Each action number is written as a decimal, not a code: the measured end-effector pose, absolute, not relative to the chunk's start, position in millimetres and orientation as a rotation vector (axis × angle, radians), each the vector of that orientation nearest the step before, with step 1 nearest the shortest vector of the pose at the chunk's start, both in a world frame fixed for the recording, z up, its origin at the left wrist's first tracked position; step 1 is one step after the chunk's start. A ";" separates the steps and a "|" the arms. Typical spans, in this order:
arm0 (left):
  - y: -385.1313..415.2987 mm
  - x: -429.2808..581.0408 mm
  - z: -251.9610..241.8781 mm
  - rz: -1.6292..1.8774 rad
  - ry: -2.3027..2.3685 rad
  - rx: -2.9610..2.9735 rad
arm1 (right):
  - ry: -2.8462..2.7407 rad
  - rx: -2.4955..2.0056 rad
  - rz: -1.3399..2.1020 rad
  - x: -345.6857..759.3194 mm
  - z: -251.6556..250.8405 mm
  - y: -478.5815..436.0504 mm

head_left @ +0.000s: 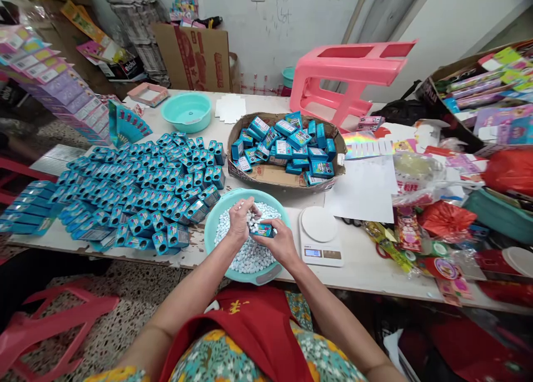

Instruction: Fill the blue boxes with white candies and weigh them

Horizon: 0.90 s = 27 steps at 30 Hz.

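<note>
Over a turquoise basin (210,222) of small white candies (250,258), my two hands are close together. My left hand (240,220) is curled, with a few of the white candies at its fingers. Between the fingers and thumb of my right hand (283,242) lies a small blue box (264,230), tilted on its side with one end toward my left hand. The end facing the candies is partly hidden by my left fingers. To the left, many blue boxes with dark round openings (145,196) stand in rows.
A cut-down cardboard box (266,175) behind the basin holds several blue boxes. On the right is a white kitchen scale (320,237), then a clutter of packets (406,226). Farther back are another turquoise basin (187,110) and a pink stool (345,74).
</note>
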<state>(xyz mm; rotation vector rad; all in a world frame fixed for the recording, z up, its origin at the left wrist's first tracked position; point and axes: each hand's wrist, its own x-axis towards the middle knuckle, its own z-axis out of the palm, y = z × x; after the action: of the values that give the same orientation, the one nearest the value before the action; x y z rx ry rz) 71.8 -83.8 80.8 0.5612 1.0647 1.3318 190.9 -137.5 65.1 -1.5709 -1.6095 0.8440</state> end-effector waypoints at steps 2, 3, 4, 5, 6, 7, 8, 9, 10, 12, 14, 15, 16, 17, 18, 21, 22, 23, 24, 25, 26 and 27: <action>-82.7 72.8 81.4 1.329 1.081 0.566 | -1.590 -1.565 0.858 192.8 65.1 -135.8; -82.2 73.2 82.0 1.324 1.084 0.577 | -1.578 -1.567 0.859 193.8 65.0 -135.0; -81.7 73.6 82.8 1.321 1.087 0.590 | -1.567 -1.568 0.859 194.9 64.8 -134.2; -81.3 73.9 83.6 1.323 1.089 0.607 | -1.562 -1.566 0.858 195.8 64.7 -133.5; -80.8 74.1 84.5 1.332 1.089 0.628 | -1.563 -1.561 0.856 196.6 64.7 -132.9; -80.4 74.4 85.3 1.345 1.089 0.649 | -1.562 -1.557 0.853 197.0 64.8 -132.5; -79.9 74.6 86.1 1.356 1.090 0.665 | -1.558 -1.556 0.851 197.2 65.2 -132.1; -79.3 74.7 86.7 1.361 1.089 0.675 | -1.551 -1.561 0.850 197.1 65.9 -131.8; -78.6 74.9 87.3 1.357 1.084 0.683 | -1.547 -1.566 0.845 196.8 66.8 -131.4; -76.8 75.5 88.3 1.347 1.081 0.687 | -1.548 -1.569 0.829 195.8 69.4 -130.2; -74.9 76.0 89.3 1.352 1.098 0.674 | -1.560 -1.562 0.815 194.8 72.0 -128.2; -74.3 76.2 90.0 1.356 1.108 0.672 | -1.568 -1.552 0.815 194.3 73.1 -127.3; -74.1 76.3 90.9 1.358 1.120 0.676 | -1.573 -1.542 0.818 193.8 73.8 -126.5; -74.5 76.1 92.0 1.360 1.135 0.686 | -1.572 -1.531 0.826 193.3 74.2 -126.0; -75.3 75.8 93.3 1.359 1.151 0.701 | -1.570 -1.519 0.842 192.6 74.2 -125.6; -77.8 73.9 96.9 1.342 1.179 0.756 | -1.546 -1.500 0.899 189.5 72.2 -123.6; -78.1 73.0 98.0 1.339 1.180 0.767 | -1.542 -1.496 0.914 188.1 71.2 -122.2; -78.2 71.9 98.9 1.348 1.184 0.772 | -1.539 -1.490 0.907 186.7 70.3 -120.6; -78.1 70.8 100.0 1.359 1.187 0.772 | -1.530 -1.498 0.894 185.4 69.6 -118.9; -78.3 69.8 101.2 1.372 1.191 0.767 | -1.522 -1.511 0.887 184.3 69.1 -117.3; -78.9 68.9 102.5 1.385 1.196 0.759 | -1.517 -1.522 0.883 183.5 68.7 -116.0; -80.0 68.4 103.9 1.389 1.195 0.753 | -1.513 -1.535 0.883 183.2 68.3 -115.2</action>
<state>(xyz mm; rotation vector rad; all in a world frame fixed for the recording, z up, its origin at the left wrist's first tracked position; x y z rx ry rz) 68.4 -80.0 103.9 0.7530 1.1952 1.3895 183.2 -115.2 68.3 -1.5349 -1.5128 0.8825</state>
